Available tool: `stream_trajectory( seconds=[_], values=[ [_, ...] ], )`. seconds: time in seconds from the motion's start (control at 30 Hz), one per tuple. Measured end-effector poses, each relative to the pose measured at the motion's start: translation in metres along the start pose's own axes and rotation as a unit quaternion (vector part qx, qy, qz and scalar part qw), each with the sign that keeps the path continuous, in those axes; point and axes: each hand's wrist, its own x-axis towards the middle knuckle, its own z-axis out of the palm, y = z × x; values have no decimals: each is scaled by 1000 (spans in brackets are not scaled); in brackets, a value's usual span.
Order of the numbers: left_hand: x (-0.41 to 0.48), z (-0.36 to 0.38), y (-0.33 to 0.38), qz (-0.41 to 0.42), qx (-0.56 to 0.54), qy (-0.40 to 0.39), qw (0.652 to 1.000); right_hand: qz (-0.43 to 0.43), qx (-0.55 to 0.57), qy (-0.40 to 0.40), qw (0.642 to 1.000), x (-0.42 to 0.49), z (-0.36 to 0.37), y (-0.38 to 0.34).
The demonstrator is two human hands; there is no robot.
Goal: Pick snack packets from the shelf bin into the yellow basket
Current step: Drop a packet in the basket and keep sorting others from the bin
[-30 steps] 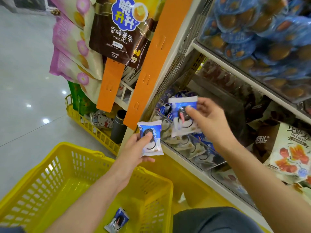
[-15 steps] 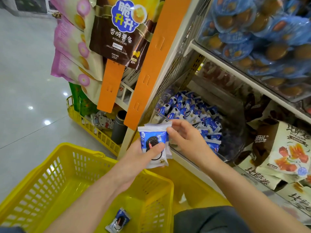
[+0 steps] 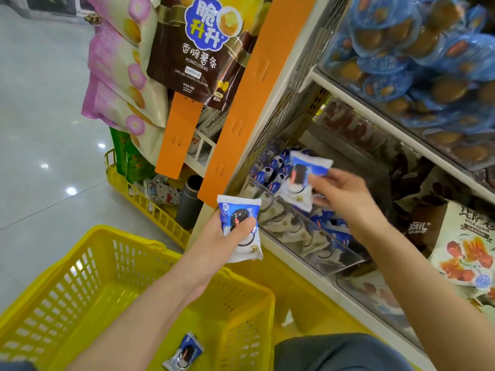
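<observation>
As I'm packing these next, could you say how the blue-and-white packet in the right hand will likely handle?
Probably light: the right hand pinches the blue-and-white packet by one side alone. Its smooth film looks somewhat slippery. The crimped wrapper likely flexes, so the contents may be crushable.

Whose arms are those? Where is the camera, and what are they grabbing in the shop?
Those are a person's two bare arms, not a machine. The camera sits on the person's head and looks down, so you see what they see. The left hand holds a blue-and-white snack packet. The right hand pinches a second packet just above the clear shelf bin, which is full of the same packets. Below stands the yellow basket, with a loose packet lying on its bottom. The two packets in the hands are not in the basket yet.
</observation>
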Motion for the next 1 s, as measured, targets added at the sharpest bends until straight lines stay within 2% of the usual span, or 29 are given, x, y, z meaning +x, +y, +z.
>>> stream_trajectory(
  seconds=[0.07, 0.1, 0.27, 0.37, 0.47, 0.57, 0.7, 0.83, 0.93, 1.0],
  values=[
    [1, -1, 1, -6, -8, 12, 1000, -13, -144, 127, 981, 22, -9, 8],
    [2, 0, 1, -10, -15, 15, 1000, -14, -205, 147, 968, 31, -11, 14],
    [4, 1, 0, -15, -26, 21, 999, 88, -370, 56, 923, 57, -5, 33],
    [5, 1, -1, -10, -35, 22, 999, 136, -426, 6, 894, 66, -4, 34],
    [7, 0, -2, -11, -37, 19, 999, 153, -398, -14, 905, 71, -3, 32],
    [8, 0, -2, -9, -31, 18, 999, 139, -320, 28, 937, 77, 3, 35],
    [9, 1, -3, -6, -21, 17, 1000, 111, -258, 63, 958, 85, 14, 41],
    [10, 1, -4, -8, -16, 23, 1000, 88, -257, 80, 959, 84, 21, 51],
    [10, 2, -6, -13, -10, 28, 999, 109, -244, 61, 962, 83, 21, 48],
    [9, 1, -8, -16, -9, 32, 999, 116, -312, 42, 942, 80, 20, 41]
  ],
)
